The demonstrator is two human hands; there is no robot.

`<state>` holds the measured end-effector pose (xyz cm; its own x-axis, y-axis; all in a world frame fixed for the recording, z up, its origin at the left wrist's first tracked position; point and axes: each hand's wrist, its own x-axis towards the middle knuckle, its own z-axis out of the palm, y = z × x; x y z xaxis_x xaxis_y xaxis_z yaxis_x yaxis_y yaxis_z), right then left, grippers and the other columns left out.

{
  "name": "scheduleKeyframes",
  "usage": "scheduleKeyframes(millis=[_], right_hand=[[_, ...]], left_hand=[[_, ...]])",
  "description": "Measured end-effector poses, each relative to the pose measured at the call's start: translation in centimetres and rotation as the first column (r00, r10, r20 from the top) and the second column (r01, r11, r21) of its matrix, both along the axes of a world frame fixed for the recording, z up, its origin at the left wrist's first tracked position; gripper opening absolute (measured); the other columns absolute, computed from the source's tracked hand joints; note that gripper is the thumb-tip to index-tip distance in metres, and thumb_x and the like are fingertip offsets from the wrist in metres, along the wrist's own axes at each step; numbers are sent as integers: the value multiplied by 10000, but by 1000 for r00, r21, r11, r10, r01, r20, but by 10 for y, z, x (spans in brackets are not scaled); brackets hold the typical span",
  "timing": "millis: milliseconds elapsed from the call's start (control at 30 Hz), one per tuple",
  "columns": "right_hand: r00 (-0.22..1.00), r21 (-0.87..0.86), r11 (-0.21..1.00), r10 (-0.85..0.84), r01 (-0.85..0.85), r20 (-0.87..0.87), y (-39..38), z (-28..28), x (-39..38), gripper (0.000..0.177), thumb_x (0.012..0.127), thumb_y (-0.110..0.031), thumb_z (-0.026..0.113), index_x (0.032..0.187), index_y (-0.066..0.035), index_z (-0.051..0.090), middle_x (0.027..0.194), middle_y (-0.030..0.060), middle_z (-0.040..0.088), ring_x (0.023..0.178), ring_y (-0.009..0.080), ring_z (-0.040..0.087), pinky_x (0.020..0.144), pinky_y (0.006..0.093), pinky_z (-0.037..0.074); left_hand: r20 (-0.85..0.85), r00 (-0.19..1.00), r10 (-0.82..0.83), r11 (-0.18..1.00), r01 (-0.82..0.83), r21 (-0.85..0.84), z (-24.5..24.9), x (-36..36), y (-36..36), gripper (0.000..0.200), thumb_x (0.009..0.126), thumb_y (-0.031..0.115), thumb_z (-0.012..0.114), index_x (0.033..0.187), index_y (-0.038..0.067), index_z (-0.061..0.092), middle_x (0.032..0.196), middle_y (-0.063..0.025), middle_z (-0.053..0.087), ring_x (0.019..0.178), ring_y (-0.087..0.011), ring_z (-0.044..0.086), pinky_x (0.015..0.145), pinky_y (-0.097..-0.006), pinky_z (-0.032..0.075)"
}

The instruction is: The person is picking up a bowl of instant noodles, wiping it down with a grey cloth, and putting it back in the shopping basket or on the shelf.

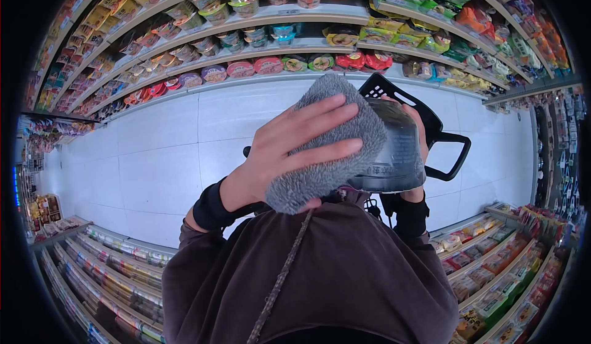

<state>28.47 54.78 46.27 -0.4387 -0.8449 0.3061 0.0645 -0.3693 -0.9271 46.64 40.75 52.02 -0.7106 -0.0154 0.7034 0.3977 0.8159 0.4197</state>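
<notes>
My left hand [271, 153] is wrapped over a fluffy grey cloth [320, 165], its fingers spread across the front. The cloth lies against the side of a dark, shiny tub [394, 153] with small printed text, which looks like an instant noodle bowl turned on its side. Gripping the tub from its far right side is my right hand [418, 122]; only part of its fingers shows. The cloth hides the tub's left part. Just beyond the tub is a black plastic basket [434, 122] with a slotted wall and a loop handle.
Shelves [332, 19] packed with bowl and bag noodles run along the far side. More stocked shelves stand at the lower left [104, 276] and lower right [492, 270]. Hanging goods [560, 147] line the right end. A pale tiled floor [154, 141] lies between them.
</notes>
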Motion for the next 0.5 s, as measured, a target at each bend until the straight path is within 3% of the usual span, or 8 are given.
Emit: scheduleKeyframes(millis=[133, 200, 233, 300, 433, 500], right_hand=[[999, -37, 999, 2, -3, -47, 0, 3, 1, 432, 783, -98, 472, 1186, -5, 345, 1203, 177, 384, 1083, 236, 411, 911, 336, 324], [963, 55, 983, -180, 173, 201, -1, 8, 6, 429, 731, -131, 578, 1107, 7, 423, 1058, 157, 497, 992, 212, 475, 852, 319, 372], [964, 70, 983, -182, 171, 196, -1, 7, 5, 431, 731, -137, 577, 1107, 7, 422, 1060, 156, 496, 993, 213, 474, 853, 321, 371], [985, 27, 993, -119, 116, 127, -1, 4, 3, 437, 732, -151, 576, 1109, 5, 421, 1065, 155, 493, 995, 217, 473, 855, 323, 371], [997, -26, 997, -68, 69, 31, -3, -3, -1, 448, 733, -177, 575, 1112, 2, 419, 1075, 152, 487, 998, 223, 470, 859, 328, 369], [995, -41, 996, -76, 79, 72, 0, -8, -4, 454, 734, -191, 574, 1114, 1, 418, 1079, 150, 484, 1000, 226, 469, 861, 331, 369]], left_hand=[[-39, 999, 15, 980, -7, 197, -13, -3, -2, 563, 765, 472, 357, 1087, 34, 503, 1161, -192, 434, 1082, -351, 413, 852, -419, 361], [-31, 999, -16, 937, 26, 349, -18, -2, -2, 615, 763, 491, 351, 1119, 2, 463, 1196, -212, 389, 1114, -353, 376, 899, -415, 312], [-32, 999, -13, 937, 24, 349, -19, -1, 1, 615, 763, 491, 351, 1119, 2, 463, 1196, -212, 389, 1114, -353, 376, 899, -415, 312], [-24, 998, -63, 814, 66, 577, -22, 2, 10, 655, 761, 492, 366, 1171, -17, 395, 1234, -229, 331, 1154, -340, 327, 938, -405, 251], [-7, 995, -102, 783, 84, 616, -28, 2, 10, 685, 758, 485, 393, 1216, -20, 325, 1262, -237, 281, 1195, -319, 262, 958, -386, 203], [81, 964, -254, 595, 90, 799, -43, 10, 13, 659, 775, 442, 408, 1212, -42, 310, 1244, -226, 312, 1187, -317, 267, 961, -357, 194]])
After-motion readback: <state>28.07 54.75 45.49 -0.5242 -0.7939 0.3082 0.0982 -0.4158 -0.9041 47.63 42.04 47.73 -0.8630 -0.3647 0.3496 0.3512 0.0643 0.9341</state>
